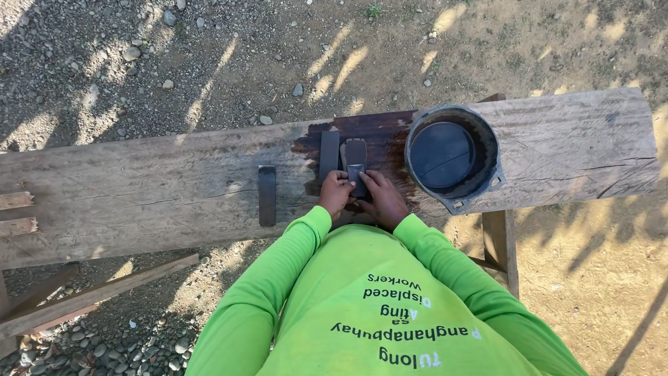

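Observation:
A dark flat stone lies on the wet, darkened patch of a wide wooden plank. Both hands press a small grey metal blade flat onto that stone. My left hand grips it from the left, fingers curled. My right hand holds it from the right, fingertips on top. A second dark bar lies just left of the stone. Bright green long sleeves cover both arms.
A black bucket with dark liquid stands on the plank right of the hands. A dark flat bar lies further left. Wooden supports hold the plank above gravel and dirt ground.

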